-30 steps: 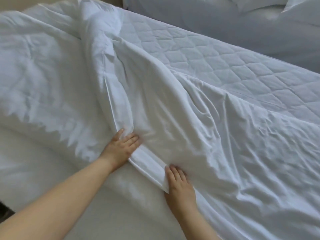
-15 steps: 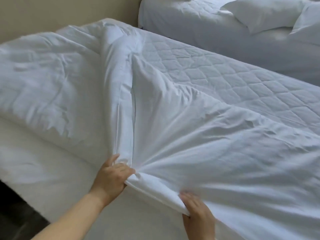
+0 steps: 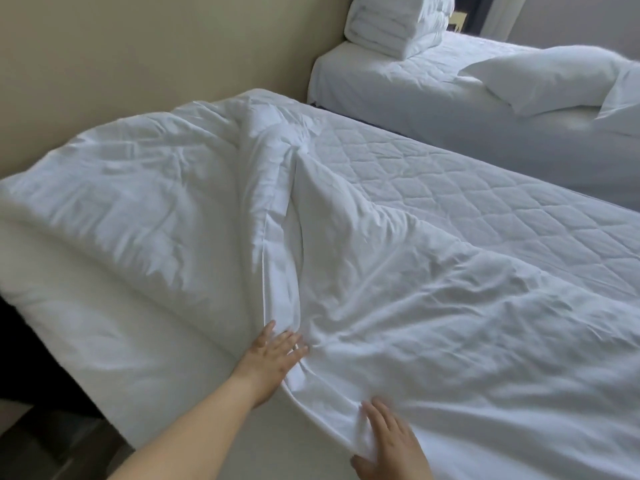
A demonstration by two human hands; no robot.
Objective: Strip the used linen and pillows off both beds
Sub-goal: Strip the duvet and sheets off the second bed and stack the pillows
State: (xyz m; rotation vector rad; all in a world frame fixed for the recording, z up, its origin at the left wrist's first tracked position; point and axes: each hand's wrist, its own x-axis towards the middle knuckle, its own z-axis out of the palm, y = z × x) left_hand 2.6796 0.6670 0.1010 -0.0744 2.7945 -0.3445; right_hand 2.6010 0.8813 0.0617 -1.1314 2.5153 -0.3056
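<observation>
A white sheet point(image 3: 433, 323) lies loose and wrinkled over the near bed, pulled back from the quilted mattress pad point(image 3: 467, 188). Its hemmed edge runs toward me. My left hand point(image 3: 272, 363) lies flat on that hem with fingers spread. My right hand point(image 3: 388, 445) holds the bunched edge at the mattress side, fingers on top and thumb below. A rumpled white duvet point(image 3: 131, 202) is heaped on the left part of the bed. On the far bed point(image 3: 398, 95) rest two pillows point(image 3: 543, 77).
A stack of folded white linen point(image 3: 398, 24) sits at the far bed's head corner. A beige wall point(image 3: 138, 57) runs behind both beds. A narrow gap separates the beds. Dark floor point(image 3: 31, 434) shows at lower left.
My view has lifted, showing more of the far bed. My left hand has opened from a grip to lie flat on the hem. My right hand stays on the sheet's edge.
</observation>
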